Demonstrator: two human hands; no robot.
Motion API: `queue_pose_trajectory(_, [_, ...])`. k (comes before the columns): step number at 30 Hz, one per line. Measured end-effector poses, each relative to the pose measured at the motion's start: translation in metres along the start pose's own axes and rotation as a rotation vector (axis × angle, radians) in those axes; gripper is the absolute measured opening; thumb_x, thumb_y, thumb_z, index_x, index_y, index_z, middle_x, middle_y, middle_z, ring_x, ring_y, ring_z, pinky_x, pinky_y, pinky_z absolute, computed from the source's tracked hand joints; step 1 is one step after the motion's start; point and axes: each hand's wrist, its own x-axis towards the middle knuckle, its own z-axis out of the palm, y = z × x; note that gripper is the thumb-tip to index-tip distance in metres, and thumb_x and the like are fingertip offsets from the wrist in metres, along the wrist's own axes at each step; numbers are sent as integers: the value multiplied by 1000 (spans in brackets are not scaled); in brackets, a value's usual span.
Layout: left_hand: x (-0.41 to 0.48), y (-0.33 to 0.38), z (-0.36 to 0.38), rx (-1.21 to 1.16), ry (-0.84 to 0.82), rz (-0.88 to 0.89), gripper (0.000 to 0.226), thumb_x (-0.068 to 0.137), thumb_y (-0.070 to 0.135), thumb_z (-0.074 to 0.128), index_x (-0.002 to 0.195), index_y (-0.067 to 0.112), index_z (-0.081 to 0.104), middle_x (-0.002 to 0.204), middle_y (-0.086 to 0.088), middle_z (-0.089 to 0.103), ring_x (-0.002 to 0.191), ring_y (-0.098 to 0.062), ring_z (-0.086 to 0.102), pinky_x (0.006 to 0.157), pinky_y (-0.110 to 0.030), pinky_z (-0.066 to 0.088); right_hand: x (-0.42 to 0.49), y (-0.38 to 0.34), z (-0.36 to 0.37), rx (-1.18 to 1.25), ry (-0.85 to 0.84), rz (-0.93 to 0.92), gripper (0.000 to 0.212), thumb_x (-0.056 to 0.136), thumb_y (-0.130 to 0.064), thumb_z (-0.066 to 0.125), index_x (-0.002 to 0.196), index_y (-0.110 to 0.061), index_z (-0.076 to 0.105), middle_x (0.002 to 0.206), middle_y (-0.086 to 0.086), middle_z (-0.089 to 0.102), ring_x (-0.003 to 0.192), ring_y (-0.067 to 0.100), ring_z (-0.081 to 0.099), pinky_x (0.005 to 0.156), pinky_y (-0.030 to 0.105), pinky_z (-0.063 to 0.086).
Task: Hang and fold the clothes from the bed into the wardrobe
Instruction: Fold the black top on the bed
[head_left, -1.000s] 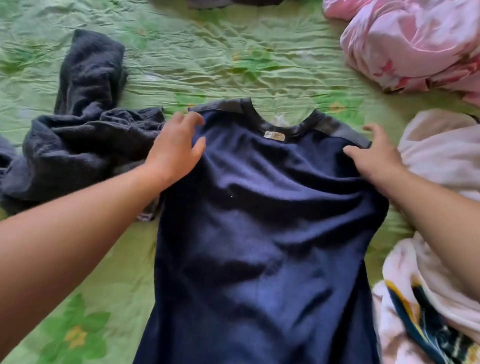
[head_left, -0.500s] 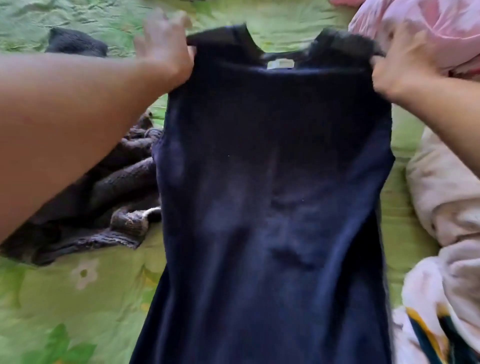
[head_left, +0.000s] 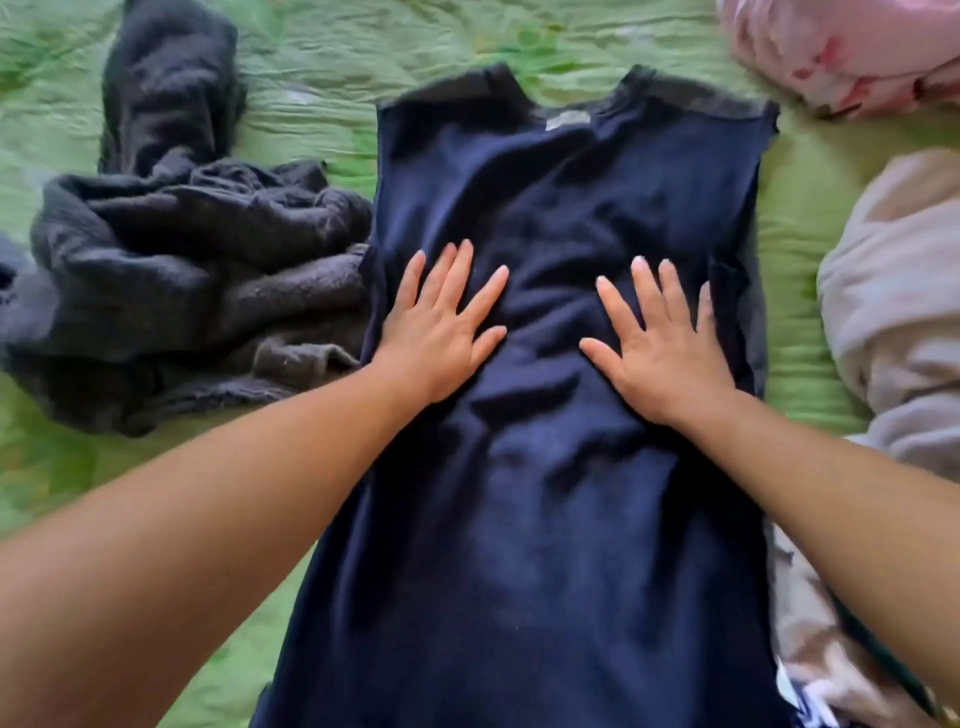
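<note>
A navy blue shirt (head_left: 561, 187) lies flat on the green bedspread (head_left: 322, 98), collar away from me, its sleeves tucked out of sight. My left hand (head_left: 441, 332) rests flat on the shirt's left side with fingers spread. My right hand (head_left: 665, 343) presses flat on the right side, fingers straight. The cloth between the two hands is wrinkled. The shirt's lower hem runs out of the frame.
A crumpled dark grey knit garment (head_left: 176, 291) lies just left of the shirt, touching its edge. A pink floral bundle (head_left: 841, 52) sits at the far right corner. A pale pink garment (head_left: 893, 301) and a patterned cloth (head_left: 821, 665) lie on the right.
The hands had lifted the shirt by its shoulders. It now lies back on the bed, and both hands have let go and lie flat on its middle.
</note>
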Motion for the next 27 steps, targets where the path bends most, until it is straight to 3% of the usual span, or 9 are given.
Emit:
queue_pose_trajectory(4, [-45, 16, -8, -149, 23, -27, 63, 103, 53, 25, 159, 25, 21, 166, -17, 12, 154, -30, 9, 124, -51, 9, -38, -12, 1, 77, 19, 21, 75, 99, -67, 18, 162, -27, 11, 169, 13, -1, 155, 32, -3, 122, 59, 7])
queue_pose_trajectory(8, [-175, 37, 6, -265, 25, -77, 62, 100, 53, 33, 157, 28, 31, 166, -18, 12, 154, -32, 11, 120, -55, 21, -157, -14, 44, 137, 160, 82, 70, 100, -56, 31, 157, -14, 33, 163, 26, 17, 150, 45, 19, 118, 62, 23])
queue_pose_trajectory(11, [-274, 50, 15, -407, -21, -277, 63, 95, 52, 41, 154, 29, 38, 165, -21, 13, 152, -36, 16, 120, -51, 24, -249, -17, 76, 187, 156, 154, 69, 99, -51, 33, 154, -9, 40, 159, 35, 19, 145, 51, 26, 113, 62, 33])
queue_pose_trajectory(14, [-325, 57, 14, -702, 53, -538, 54, 92, 32, 63, 144, 22, 52, 144, -22, 38, 132, -39, 42, 115, -45, 34, -305, -24, 83, 262, 212, 249, 57, 94, -38, 52, 143, -9, 54, 148, 39, 33, 133, 55, 39, 104, 62, 41])
queue_pose_trajectory(16, [-337, 56, 8, -899, 74, -660, 53, 87, 8, 71, 136, 22, 57, 123, -11, 51, 113, -28, 53, 108, -40, 41, -321, -22, 76, 362, 253, 388, 48, 85, -17, 73, 132, -10, 65, 135, 37, 43, 119, 54, 47, 101, 60, 43])
queue_pose_trajectory(19, [-338, 48, -9, -1189, -44, -696, 42, 87, -5, 66, 117, 26, 62, 110, -5, 65, 100, -25, 64, 96, -42, 52, -328, -10, 59, 466, 78, 521, 46, 78, -4, 75, 122, -14, 67, 111, 27, 54, 106, 46, 52, 95, 53, 45])
queue_pose_trajectory(22, [-337, 40, -25, -1280, -229, -638, 43, 90, -9, 60, 106, 31, 63, 99, -15, 63, 74, -27, 60, 59, -34, 52, -323, 2, 39, 361, -48, 382, 35, 83, -10, 72, 116, -14, 63, 105, 20, 56, 101, 43, 56, 85, 49, 48])
queue_pose_trajectory(23, [-337, 38, -26, -1254, -237, -603, 47, 89, -10, 59, 106, 34, 63, 101, -13, 64, 76, -28, 60, 57, -29, 51, -319, 4, 32, 334, -82, 335, 33, 85, -13, 71, 116, -14, 61, 105, 18, 54, 98, 42, 58, 83, 47, 48])
queue_pose_trajectory(27, [-324, 30, -27, -1159, -150, -536, 49, 85, -7, 63, 117, 30, 62, 115, 3, 67, 97, -1, 62, 92, -21, 48, -305, 4, 24, 211, -70, 311, 35, 90, -25, 67, 121, -18, 52, 104, 15, 50, 89, 40, 60, 74, 44, 49])
